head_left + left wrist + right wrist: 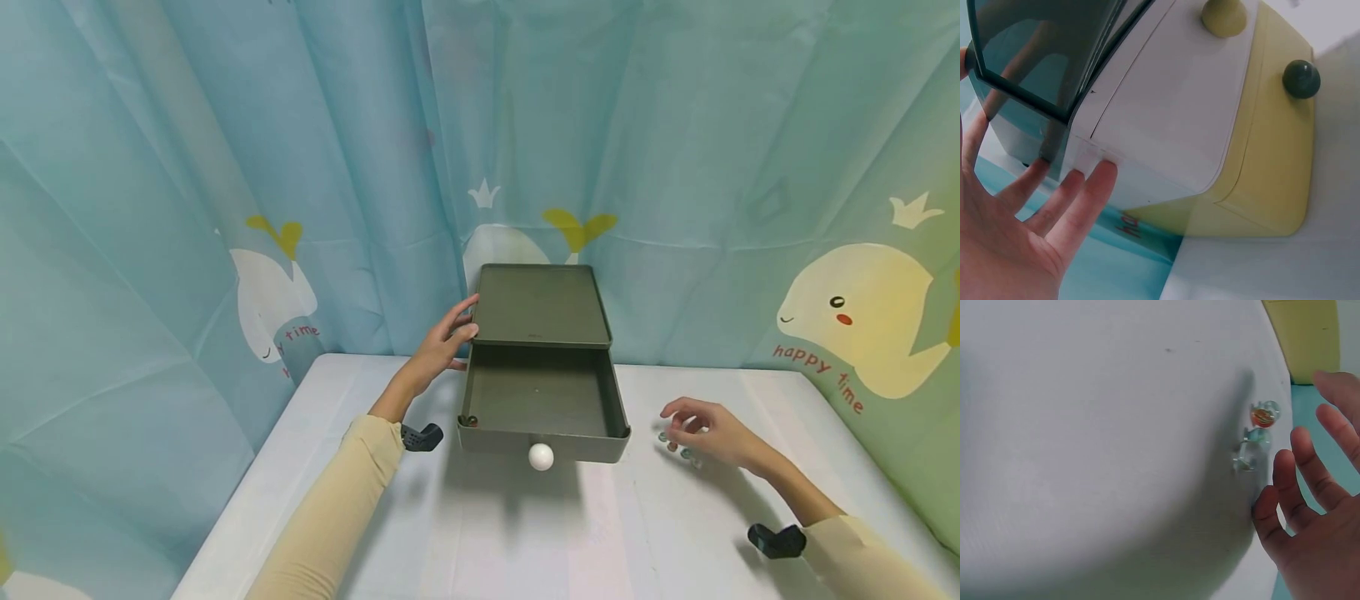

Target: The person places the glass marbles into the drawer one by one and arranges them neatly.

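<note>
"How's the light?"

"Bright and soft in the head view; the drawer [537, 393] throws a blurred shadow toward six o'clock on the counter [637, 533]."

"And the wrist views?"

"Dimmer. Left, reflections cross a dark panel [1041, 56] at ten; right, a soft shadow curves from seven to two, marbles [1259, 437] at three smeared."

- We see a pale blue curtain [360, 125] hanging in folds, turning green at right.
- We spot cartoon whales [862, 292] and red "happy time" lettering [802, 359] on it.
- We look down on a white table [615, 562] with soft-edged shadows [513, 492].
</note>
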`<state>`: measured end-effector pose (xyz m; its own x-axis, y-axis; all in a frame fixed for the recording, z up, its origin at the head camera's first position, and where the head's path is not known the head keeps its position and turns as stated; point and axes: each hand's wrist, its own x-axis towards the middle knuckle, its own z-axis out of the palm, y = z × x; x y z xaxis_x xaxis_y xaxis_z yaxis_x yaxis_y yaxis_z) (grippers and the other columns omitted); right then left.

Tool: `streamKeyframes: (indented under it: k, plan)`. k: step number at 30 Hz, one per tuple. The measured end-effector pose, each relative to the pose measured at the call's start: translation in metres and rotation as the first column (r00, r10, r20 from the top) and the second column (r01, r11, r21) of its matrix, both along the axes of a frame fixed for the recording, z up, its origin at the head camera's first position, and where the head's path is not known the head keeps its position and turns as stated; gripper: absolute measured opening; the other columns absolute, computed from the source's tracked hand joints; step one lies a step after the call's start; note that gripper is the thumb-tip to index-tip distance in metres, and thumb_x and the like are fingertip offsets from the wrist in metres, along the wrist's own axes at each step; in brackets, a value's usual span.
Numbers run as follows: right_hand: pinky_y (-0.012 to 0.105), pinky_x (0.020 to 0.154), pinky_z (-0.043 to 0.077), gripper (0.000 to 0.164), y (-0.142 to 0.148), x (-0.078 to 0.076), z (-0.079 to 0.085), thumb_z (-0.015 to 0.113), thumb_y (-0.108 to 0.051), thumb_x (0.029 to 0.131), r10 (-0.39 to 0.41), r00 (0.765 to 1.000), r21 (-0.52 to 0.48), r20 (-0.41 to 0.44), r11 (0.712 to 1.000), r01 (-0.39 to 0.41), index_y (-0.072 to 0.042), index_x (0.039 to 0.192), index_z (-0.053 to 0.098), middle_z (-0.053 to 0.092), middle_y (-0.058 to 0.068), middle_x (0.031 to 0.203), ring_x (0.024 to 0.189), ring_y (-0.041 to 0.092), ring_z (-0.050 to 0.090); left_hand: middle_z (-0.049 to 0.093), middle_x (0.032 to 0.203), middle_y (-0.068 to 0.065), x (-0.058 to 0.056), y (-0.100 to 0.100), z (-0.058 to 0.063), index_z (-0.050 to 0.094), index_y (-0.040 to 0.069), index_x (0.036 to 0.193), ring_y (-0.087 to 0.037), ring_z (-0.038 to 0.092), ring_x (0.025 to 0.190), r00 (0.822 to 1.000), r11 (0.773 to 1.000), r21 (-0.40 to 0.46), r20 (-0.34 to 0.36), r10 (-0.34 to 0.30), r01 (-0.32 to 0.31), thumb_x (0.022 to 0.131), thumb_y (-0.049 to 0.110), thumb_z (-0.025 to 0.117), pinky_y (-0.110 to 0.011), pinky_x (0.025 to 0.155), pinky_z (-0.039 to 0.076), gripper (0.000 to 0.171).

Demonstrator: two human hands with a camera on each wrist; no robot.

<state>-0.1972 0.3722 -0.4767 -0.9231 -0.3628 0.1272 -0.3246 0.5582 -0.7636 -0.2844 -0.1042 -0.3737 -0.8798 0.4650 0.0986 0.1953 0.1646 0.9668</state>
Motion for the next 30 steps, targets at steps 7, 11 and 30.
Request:
streamKeyframes:
  k: [7, 11, 30]
  plan:
    - [0.025, 0.060, 0.047, 0.022, 0.000, -0.001, -0.008, 0.076, -0.005, 0.091, 0.011, 1.000, 0.015, -0.005, 1.000, -0.010, -0.003, 0.111, 0.067, 0.063, 0.004, 0.087, 0.069, 0.014, 0.062, 0.025, 0.165, -0.020, 0.010, 0.001, 0.009, 0.024, 0.020, 0.165, -0.040, 0.035, 0.147, 1.000, 1.000, 0.011, -0.007, -0.003, 0.003, 0.105, 0.030, 0.048, -0.063, 0.096, 0.051, 0.065]
    - [0.025, 0.058, 0.044, 0.022, -0.002, 0.000, -0.012, 0.078, -0.007, 0.090, 0.007, 1.000, 0.043, 0.000, 0.999, -0.007, -0.008, 0.110, 0.068, 0.061, 0.001, 0.085, 0.068, 0.009, 0.054, 0.025, 0.165, -0.020, 0.011, 0.001, 0.011, 0.024, 0.020, 0.165, -0.040, 0.035, 0.147, 1.000, 1.000, 0.009, 0.001, -0.007, 0.007, 0.106, 0.027, 0.047, -0.064, 0.096, 0.051, 0.064]
    - [0.026, 0.062, 0.040, 0.019, -0.008, -0.001, -0.018, 0.081, -0.012, 0.087, -0.077, 0.997, 0.147, -0.016, 0.986, 0.078, -0.014, 0.103, 0.071, 0.058, -0.003, 0.086, 0.071, 0.007, 0.049, 0.024, 0.165, -0.020, 0.011, 0.001, 0.013, 0.023, 0.020, 0.166, -0.041, 0.034, 0.147, 1.000, 1.000, -0.001, -0.009, -0.005, 0.005, 0.106, 0.027, 0.046, -0.064, 0.096, 0.051, 0.064]
